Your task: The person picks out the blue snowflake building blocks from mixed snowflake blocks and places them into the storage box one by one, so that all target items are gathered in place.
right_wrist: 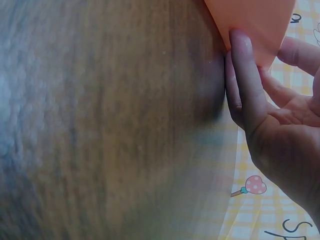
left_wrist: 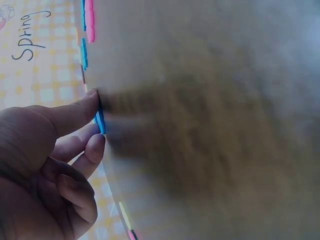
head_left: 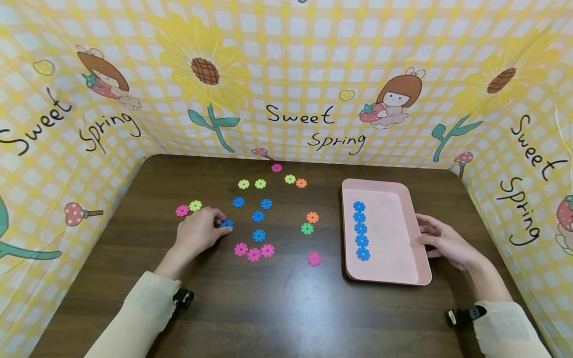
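Observation:
My left hand (head_left: 199,231) pinches a blue notched disc (head_left: 227,223) between thumb and fingers, low over the table; the left wrist view shows this disc (left_wrist: 100,120) edge-on at the fingertips. Loose blue discs (head_left: 258,216) lie just right of it. At the table's right, my right hand (head_left: 447,243) rests its extended fingers and thumb against the outer right side of a pink tray (head_left: 398,233). In the right wrist view, the thumb and fingers touch the tray's wall (right_wrist: 255,25). Inside the tray, several blue discs (head_left: 360,228) form a column along the left.
Three pink discs (head_left: 253,255) sit in a row near the middle. Yellow-green discs (head_left: 260,184), orange discs (head_left: 312,217), a green disc (head_left: 307,228) and other pink ones (head_left: 315,258) are scattered over the brown table (head_left: 277,313). A checked cloth (head_left: 286,74) hangs around it.

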{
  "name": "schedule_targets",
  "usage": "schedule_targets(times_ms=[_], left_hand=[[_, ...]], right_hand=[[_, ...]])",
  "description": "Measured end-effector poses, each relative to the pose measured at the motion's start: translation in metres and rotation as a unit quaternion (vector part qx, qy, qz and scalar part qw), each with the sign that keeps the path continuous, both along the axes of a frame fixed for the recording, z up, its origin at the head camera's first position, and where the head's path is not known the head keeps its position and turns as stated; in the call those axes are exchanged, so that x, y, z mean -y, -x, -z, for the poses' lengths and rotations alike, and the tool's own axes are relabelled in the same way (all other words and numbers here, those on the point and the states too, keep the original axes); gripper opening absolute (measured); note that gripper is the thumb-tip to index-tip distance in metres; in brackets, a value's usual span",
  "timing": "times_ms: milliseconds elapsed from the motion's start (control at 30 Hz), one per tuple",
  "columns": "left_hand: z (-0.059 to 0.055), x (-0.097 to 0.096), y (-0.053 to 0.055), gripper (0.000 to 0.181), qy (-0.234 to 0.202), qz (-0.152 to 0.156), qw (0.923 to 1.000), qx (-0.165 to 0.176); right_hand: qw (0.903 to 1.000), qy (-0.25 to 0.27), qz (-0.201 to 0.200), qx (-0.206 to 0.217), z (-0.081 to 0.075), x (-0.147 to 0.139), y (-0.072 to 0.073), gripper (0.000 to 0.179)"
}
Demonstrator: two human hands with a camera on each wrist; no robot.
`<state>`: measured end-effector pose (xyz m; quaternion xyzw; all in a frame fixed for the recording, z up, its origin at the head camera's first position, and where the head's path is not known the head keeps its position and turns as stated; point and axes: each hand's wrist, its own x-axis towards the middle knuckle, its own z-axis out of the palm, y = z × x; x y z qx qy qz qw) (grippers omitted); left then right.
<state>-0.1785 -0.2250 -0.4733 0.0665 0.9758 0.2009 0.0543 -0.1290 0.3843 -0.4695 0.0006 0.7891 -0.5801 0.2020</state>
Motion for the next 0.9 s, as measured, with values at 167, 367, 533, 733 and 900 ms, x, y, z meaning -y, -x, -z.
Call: schedule_targets(times_ms=[167, 367, 533, 733, 900], left_hand=[[-0.001, -0.001, 0.001, 0.032, 0.001, 0.005, 1.0000, 0.008], [-0.002, -0.002, 0.000, 0.030, -0.002, 0.018, 0.9996, -0.020], [-0.003, -0.003, -0.001, 0.024, -0.014, 0.026, 0.9987, -0.041], [-0.006, -0.002, -0.001, 0.022, -0.049, 0.019, 0.9982, -0.031], [-0.013, -0.004, 0.000, 0.026, -0.093, -0.001, 0.9956, -0.006]], right_hand=[[1.0000, -0.003, 0.003, 0.002, 0.001, 0.000, 0.000, 0.075], [1.0000, -0.003, 0.002, 0.005, 0.002, -0.001, 0.001, 0.075], [1.0000, -0.003, 0.003, 0.004, 0.002, 0.000, 0.001, 0.075], [1.0000, -0.003, 0.005, 0.005, 0.002, 0.000, 0.001, 0.075], [1.0000, -0.008, 0.004, 0.004, 0.001, 0.000, 0.001, 0.075]])
